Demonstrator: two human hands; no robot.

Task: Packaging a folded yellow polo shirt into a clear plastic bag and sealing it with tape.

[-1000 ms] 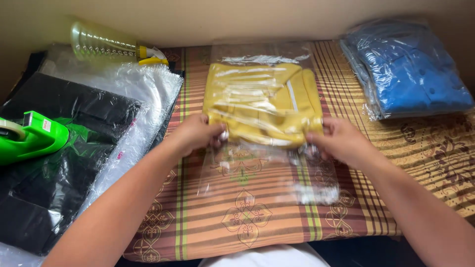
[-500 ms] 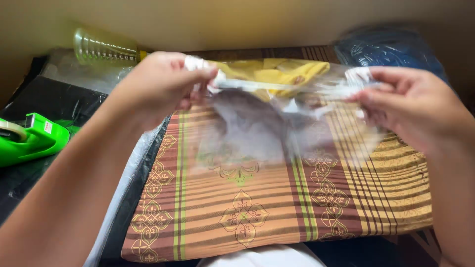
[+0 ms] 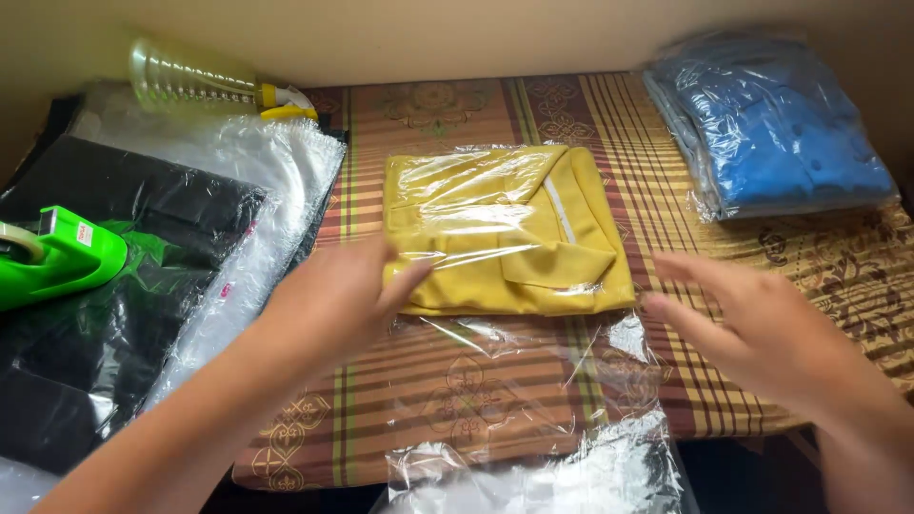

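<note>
A folded yellow shirt (image 3: 505, 228) lies inside a clear plastic bag (image 3: 533, 400) on a patterned brown cloth (image 3: 457, 114). The bag's empty open end stretches toward me past the cloth's front edge. My left hand (image 3: 333, 295) rests flat with its fingertips on the shirt's near left corner. My right hand (image 3: 752, 324) hovers open just right of the bag, fingers spread, holding nothing.
A stack of blue shirts in plastic (image 3: 771, 124) sits at the back right. At the left lie black garments in clear bags (image 3: 124, 266), a green tape dispenser (image 3: 57, 257) and a clear spray bottle (image 3: 200, 81) on its side by the wall.
Both hands lifted the bag by its open end, then set it back down. The yellow shirt now sits deeper in the bag, and both hands have let go.
</note>
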